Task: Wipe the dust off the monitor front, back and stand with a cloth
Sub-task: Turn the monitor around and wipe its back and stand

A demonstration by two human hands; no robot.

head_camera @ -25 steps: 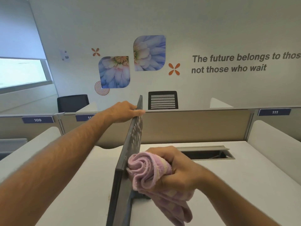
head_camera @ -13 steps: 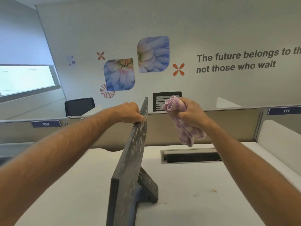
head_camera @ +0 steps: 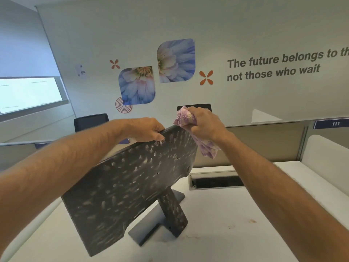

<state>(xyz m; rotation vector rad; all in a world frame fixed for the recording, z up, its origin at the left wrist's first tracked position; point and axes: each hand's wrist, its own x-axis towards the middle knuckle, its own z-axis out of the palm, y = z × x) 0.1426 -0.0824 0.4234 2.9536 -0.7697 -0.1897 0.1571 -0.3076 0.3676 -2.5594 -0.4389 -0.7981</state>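
Dusty monitor [head_camera: 132,186] back, bunched pink cloth [head_camera: 186,117]

Both hands extended forward, left [head_camera: 145,129] gripping, right [head_camera: 204,122] fisted.

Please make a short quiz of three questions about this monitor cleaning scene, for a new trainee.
1. True or false: the back of the monitor is already free of dust.
2. Which hand grips the pink cloth?
3. The left hand holds: A) the stand B) the monitor's top edge C) the desk.

Key: 1 false, pale marks cover it; 2 the right hand; 3 B.
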